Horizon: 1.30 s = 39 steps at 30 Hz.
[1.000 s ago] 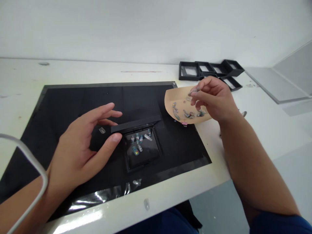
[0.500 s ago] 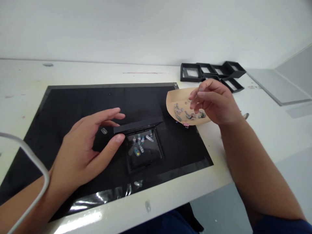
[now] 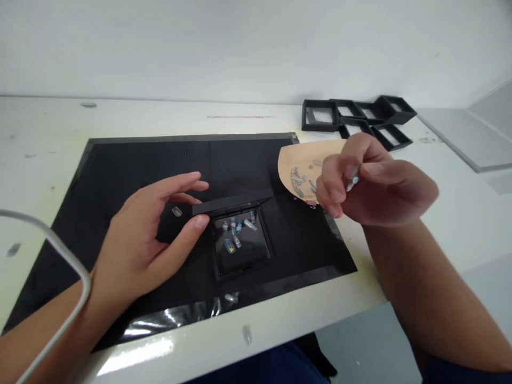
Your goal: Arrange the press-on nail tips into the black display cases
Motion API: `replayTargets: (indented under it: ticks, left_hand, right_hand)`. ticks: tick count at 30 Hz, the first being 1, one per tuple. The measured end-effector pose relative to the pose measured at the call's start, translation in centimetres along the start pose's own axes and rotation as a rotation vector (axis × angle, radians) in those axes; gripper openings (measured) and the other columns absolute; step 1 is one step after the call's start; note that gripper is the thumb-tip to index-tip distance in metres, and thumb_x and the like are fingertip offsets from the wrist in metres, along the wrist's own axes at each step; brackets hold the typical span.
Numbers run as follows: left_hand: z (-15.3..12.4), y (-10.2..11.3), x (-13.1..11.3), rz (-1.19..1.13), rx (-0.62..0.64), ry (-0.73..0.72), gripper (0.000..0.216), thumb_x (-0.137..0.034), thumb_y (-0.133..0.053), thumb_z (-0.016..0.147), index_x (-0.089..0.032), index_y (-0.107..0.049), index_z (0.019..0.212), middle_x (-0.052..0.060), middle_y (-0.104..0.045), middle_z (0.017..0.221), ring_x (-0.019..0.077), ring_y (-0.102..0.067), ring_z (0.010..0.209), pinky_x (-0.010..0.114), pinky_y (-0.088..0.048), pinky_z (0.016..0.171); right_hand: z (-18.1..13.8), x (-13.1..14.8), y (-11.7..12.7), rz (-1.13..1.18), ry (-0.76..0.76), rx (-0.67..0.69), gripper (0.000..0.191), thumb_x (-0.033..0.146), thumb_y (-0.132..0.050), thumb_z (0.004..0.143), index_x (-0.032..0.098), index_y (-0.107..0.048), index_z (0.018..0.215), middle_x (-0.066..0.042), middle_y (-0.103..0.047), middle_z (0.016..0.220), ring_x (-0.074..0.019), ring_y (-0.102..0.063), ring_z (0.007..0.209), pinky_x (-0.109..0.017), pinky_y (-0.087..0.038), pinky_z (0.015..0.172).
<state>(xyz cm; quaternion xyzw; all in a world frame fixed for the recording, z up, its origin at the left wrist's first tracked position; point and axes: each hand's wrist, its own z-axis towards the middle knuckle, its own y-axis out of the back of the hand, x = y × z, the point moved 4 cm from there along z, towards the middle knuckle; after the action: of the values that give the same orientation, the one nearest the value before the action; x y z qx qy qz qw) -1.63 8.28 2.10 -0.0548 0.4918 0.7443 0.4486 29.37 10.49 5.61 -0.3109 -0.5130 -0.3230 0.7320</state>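
My left hand [image 3: 148, 234] rests on the black mat [image 3: 120, 176], thumb and fingers gripping the raised lid [image 3: 232, 202] of a small black box [image 3: 244, 250]. Several small decorated press-on nails [image 3: 236, 234] lie in the box. My right hand [image 3: 368, 184] hovers right of the box, pinching one small pale nail piece [image 3: 352, 184] between thumb and fingers. Behind that hand lies a tan paper sheet [image 3: 304, 160] with several more nail pieces on it.
Several empty black box frames [image 3: 356, 117] are stacked at the back right of the white table [image 3: 240, 114]. Loose clear nails lie on the mat by my left hand [image 3: 176, 212], at the mat's front edge [image 3: 231, 298] and on the table edge [image 3: 247, 334]. A grey cable [image 3: 60, 250] curves at the lower left.
My right hand has lifted off the tan paper and come nearer and left, now holding a small nail piece. My left hand keeps its hold on the lid.
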Motion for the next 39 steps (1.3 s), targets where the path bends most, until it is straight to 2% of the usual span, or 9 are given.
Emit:
replayTargets:
  ticks: [5, 9, 12, 15, 19, 24, 28, 33, 39]
  left_hand:
    - [0.1, -0.2, 0.0, -0.069, -0.039, 0.022, 0.069, -0.028, -0.077, 0.095, -0.031, -0.049, 0.157, 0.001, -0.077, 0.128, 0.0143, -0.077, 0.094, 0.028, -0.062, 0.09]
    - [-0.3, -0.3, 0.1, 0.038, -0.031, 0.124, 0.054, -0.037, -0.076, 0.097, -0.037, -0.059, 0.149, -0.003, -0.081, 0.111, 0.0206, -0.078, 0.102, 0.035, -0.062, 0.099]
    - [-0.4, -0.1, 0.1, 0.098, -0.046, 0.177, 0.05, -0.035, -0.077, 0.098, -0.038, -0.062, 0.146, -0.003, -0.081, 0.108, 0.0218, -0.078, 0.105, 0.034, -0.063, 0.093]
    - [-0.2, 0.2, -0.1, 0.145, -0.07, 0.143, 0.04, -0.032, -0.076, 0.099, -0.038, -0.068, 0.137, -0.003, -0.081, 0.105, 0.0215, -0.077, 0.104, 0.035, -0.062, 0.094]
    - [0.2, 0.3, -0.5, 0.166, -0.03, 0.066, 0.022, -0.03, -0.075, 0.099, -0.035, -0.073, 0.12, -0.006, -0.081, 0.098, 0.0173, -0.076, 0.094, 0.033, -0.06, 0.095]
    - [0.6, -0.1, -0.7, 0.096, 0.074, -0.037, 0.012, -0.033, -0.069, 0.099, -0.025, -0.069, 0.09, -0.007, -0.075, 0.08, 0.0135, -0.073, 0.076, 0.032, -0.059, 0.1]
    - [0.8, -0.4, -0.3, 0.133, 0.1, -0.042, 0.023, -0.035, -0.066, 0.1, -0.022, -0.067, 0.081, -0.007, -0.069, 0.069, 0.0128, -0.065, 0.064, 0.04, -0.055, 0.112]
    - [0.7, -0.5, -0.4, 0.138, 0.139, -0.072, 0.022, -0.035, -0.067, 0.101, -0.02, -0.069, 0.085, -0.006, -0.072, 0.074, 0.012, -0.066, 0.064, 0.04, -0.054, 0.112]
    - [0.6, -0.5, -0.4, 0.153, 0.124, -0.058, 0.022, -0.038, -0.069, 0.102, -0.021, -0.066, 0.087, -0.005, -0.074, 0.077, 0.0136, -0.069, 0.069, 0.041, -0.053, 0.112]
  right_hand:
    - [0.0, -0.1, -0.2, -0.038, 0.135, 0.036, 0.007, 0.027, -0.068, 0.099, 0.022, -0.073, 0.096, 0.003, -0.07, 0.079, -0.0104, -0.064, 0.059, -0.027, -0.053, 0.055]
    - [0.1, 0.3, -0.6, -0.146, 0.155, -0.005, 0.01, 0.033, -0.074, 0.098, 0.027, -0.081, 0.093, 0.004, -0.067, 0.069, -0.01, -0.059, 0.05, -0.026, -0.05, 0.048]
    - [0.1, 0.5, -0.8, -0.214, 0.118, -0.093, 0.015, 0.04, -0.081, 0.094, 0.03, -0.082, 0.083, 0.003, -0.065, 0.061, -0.0114, -0.058, 0.047, -0.028, -0.05, 0.047]
    - [-0.1, 0.5, -1.1, -0.239, 0.116, -0.11, 0.016, 0.043, -0.086, 0.088, 0.032, -0.083, 0.077, 0.003, -0.062, 0.055, -0.0119, -0.056, 0.046, -0.029, -0.049, 0.046]
    - [-0.4, 0.0, -1.7, -0.215, 0.099, -0.099, 0.006, 0.038, -0.085, 0.091, 0.033, -0.086, 0.091, 0.002, -0.066, 0.061, -0.0121, -0.056, 0.05, -0.029, -0.045, 0.045]
    - [-0.6, -0.9, -2.8, -0.172, -0.061, -0.18, 0.017, 0.045, -0.084, 0.092, 0.03, -0.081, 0.084, 0.001, -0.062, 0.06, -0.0142, -0.052, 0.049, -0.032, -0.041, 0.043]
    - [-0.5, -1.3, -4.3, -0.476, -0.1, -0.19, 0.02, 0.039, -0.082, 0.094, 0.029, -0.074, 0.079, 0.001, -0.066, 0.065, -0.0147, -0.056, 0.055, -0.031, -0.04, 0.048]
    - [-0.1, -2.2, -6.9, -0.968, 0.008, -0.047, 0.008, 0.021, -0.072, 0.094, 0.024, -0.073, 0.086, 0.004, -0.065, 0.064, -0.0078, -0.052, 0.05, -0.025, -0.038, 0.046]
    - [0.1, -3.5, -7.6, -1.127, -0.072, -0.126, 0.009, 0.023, -0.069, 0.094, 0.023, -0.073, 0.085, 0.005, -0.063, 0.061, -0.0079, -0.048, 0.047, -0.025, -0.035, 0.045]
